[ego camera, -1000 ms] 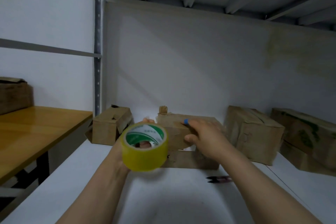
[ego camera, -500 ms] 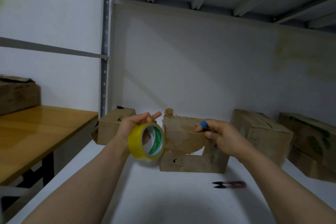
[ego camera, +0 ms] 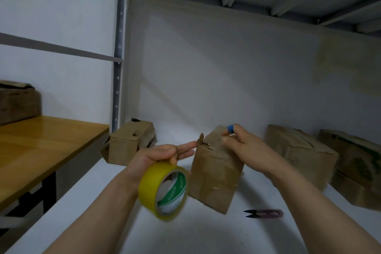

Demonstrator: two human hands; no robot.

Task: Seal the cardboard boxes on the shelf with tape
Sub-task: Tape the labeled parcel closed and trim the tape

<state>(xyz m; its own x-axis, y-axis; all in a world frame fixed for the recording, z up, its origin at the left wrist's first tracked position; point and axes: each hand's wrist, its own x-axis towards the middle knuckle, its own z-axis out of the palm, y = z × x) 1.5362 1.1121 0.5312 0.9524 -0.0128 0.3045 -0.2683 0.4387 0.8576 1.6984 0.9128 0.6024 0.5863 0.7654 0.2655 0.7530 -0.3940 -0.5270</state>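
Observation:
A small worn cardboard box (ego camera: 214, 173) is tilted up on the white shelf (ego camera: 206, 233) in the middle of the view. My right hand (ego camera: 245, 148) grips its top right edge; one fingertip wears a blue cover. My left hand (ego camera: 162, 154) holds a yellow tape roll (ego camera: 162, 189) with a green and white core, just left of the box. Two of its fingers stretch out toward the box's torn top corner.
Small dark snips with a purple handle (ego camera: 263, 213) lie on the shelf right of the box. Another box (ego camera: 129, 144) sits at the back left, two larger ones (ego camera: 299, 152) (ego camera: 354, 167) at the right. A wooden table (ego camera: 41, 146) stands left.
My right hand has turned the box and tipped it up on end, nearer to me. My left hand has dropped slightly with the roll, fingers reaching toward the box.

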